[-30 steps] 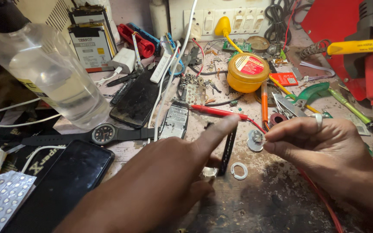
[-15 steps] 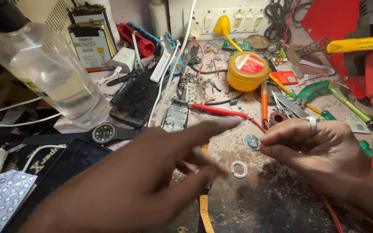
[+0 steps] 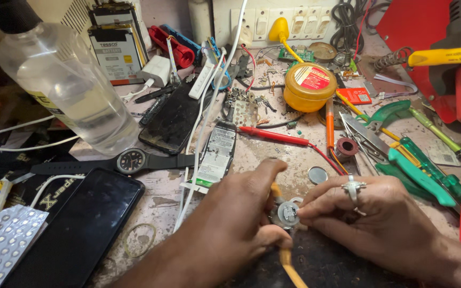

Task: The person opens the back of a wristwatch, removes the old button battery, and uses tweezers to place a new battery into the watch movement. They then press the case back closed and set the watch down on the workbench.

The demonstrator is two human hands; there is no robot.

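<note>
Both hands are pinching together on one small round metal part (image 3: 287,213), low in the middle of the worktop (image 3: 161,200). The left hand (image 3: 230,229) is closing its grip on the part's near side, thumb tucked below and forefinger stretched over the top; the right hand (image 3: 372,221), wearing a ring (image 3: 352,188), is nipping the far edge with its fingertips (image 3: 306,212). The part is looking light, rigid and smooth, probably slippery and easy to drop, so the rim seems the safest place to hold, away from the tiny fittings in its centre. A yellow tool handle (image 3: 289,266) is running under the left hand, though whether that hand is gripping it cannot be told.

Just beyond the hands, a coin cell (image 3: 317,174) is lying loose, with a red probe (image 3: 273,136) behind it. Farther left are a wristwatch (image 3: 132,160), a dark phone (image 3: 81,224) and a clear bottle (image 3: 70,90). A yellow tin (image 3: 309,87) and green pliers (image 3: 420,170) are sitting to the right.
</note>
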